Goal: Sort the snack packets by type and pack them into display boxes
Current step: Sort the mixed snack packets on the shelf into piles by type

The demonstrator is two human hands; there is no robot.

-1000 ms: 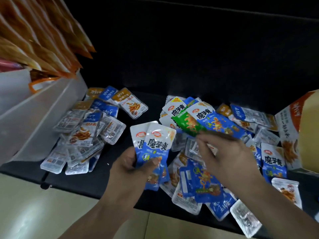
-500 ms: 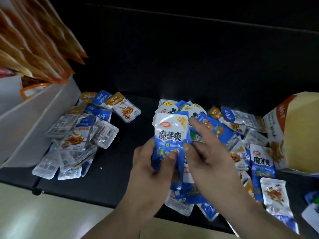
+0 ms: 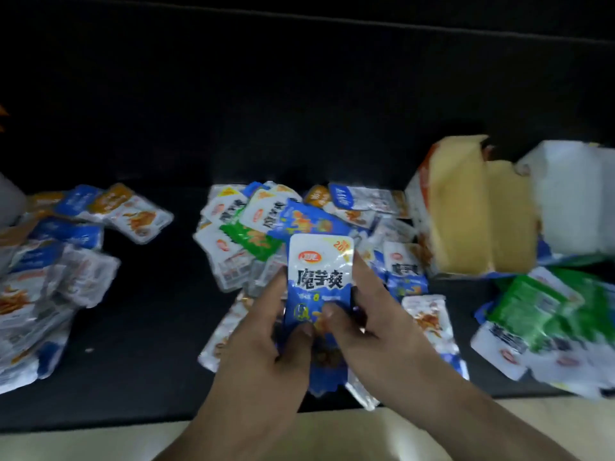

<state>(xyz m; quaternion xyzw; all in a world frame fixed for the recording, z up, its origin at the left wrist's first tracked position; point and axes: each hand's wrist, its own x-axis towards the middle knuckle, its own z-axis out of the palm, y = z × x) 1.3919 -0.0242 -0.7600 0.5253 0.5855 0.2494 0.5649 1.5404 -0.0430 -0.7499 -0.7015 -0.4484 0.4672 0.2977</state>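
A small stack of blue and white snack packets (image 3: 319, 271) stands upright at the centre. My left hand (image 3: 266, 341) grips its lower left side with the thumb on the front. My right hand (image 3: 372, 314) pinches the lower right edge. Behind the stack lies a mixed pile of blue, green and orange packets (image 3: 259, 227) on the black surface (image 3: 156, 311). An open cardboard display box (image 3: 472, 214) lies at the right. A white display box (image 3: 572, 201) is beside it, with green packets (image 3: 545, 307) in front.
Another heap of orange and blue packets (image 3: 50, 267) lies at the left. The black surface's front edge (image 3: 100, 424) runs along the bottom, with pale floor below. A dark wall rises behind the piles.
The view has swung right, so the white shelf at the left is gone and the boxes at the right show. Both hands have closed together on the blue packet stack.
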